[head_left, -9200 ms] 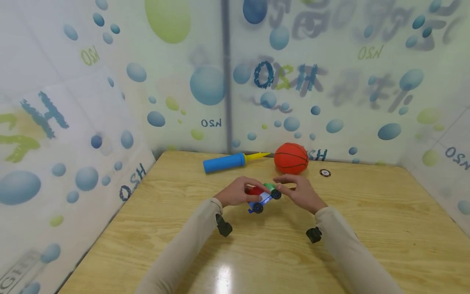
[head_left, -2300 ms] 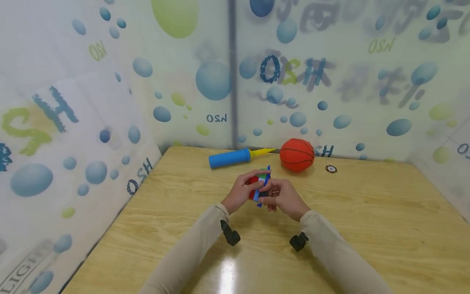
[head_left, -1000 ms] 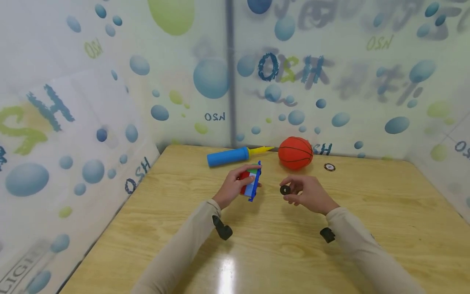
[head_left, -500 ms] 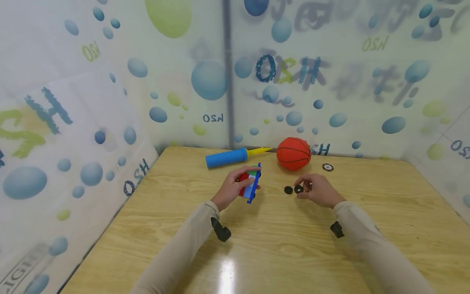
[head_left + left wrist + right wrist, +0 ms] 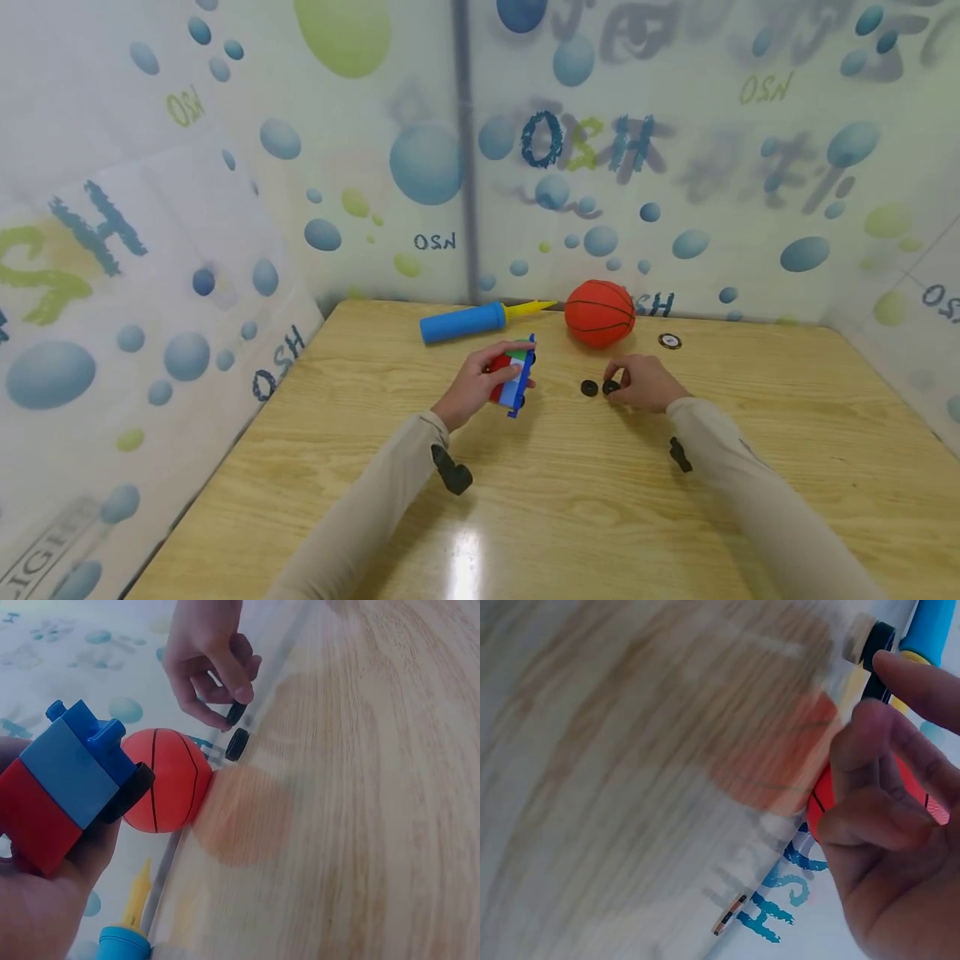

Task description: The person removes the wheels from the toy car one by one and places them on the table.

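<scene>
My left hand [image 5: 471,385] grips a toy car [image 5: 512,382] built of red, light blue and green blocks on a blue base, tipped on end above the table. A black wheel [image 5: 129,792] shows on the car in the left wrist view. To the right, my right hand [image 5: 647,383] pinches a black toy tyre [image 5: 611,388] between thumb and fingertips, down at the tabletop. Just left of it a second black tyre [image 5: 589,388] lies flat, close beside the first. In the right wrist view, my fingers partly cover the held tyre [image 5: 876,688].
A red ball [image 5: 600,313] with black lines stands at the back of the wooden table [image 5: 525,500]. A blue pump [image 5: 465,323] with a yellow nozzle lies left of it. A round chip [image 5: 670,341] lies to the ball's right, and a patterned wall rises behind.
My right hand worked at the car's side, then came away rightward with black tyres. One tyre was laid down; the other has just been lowered beside it. My left hand keeps the car.
</scene>
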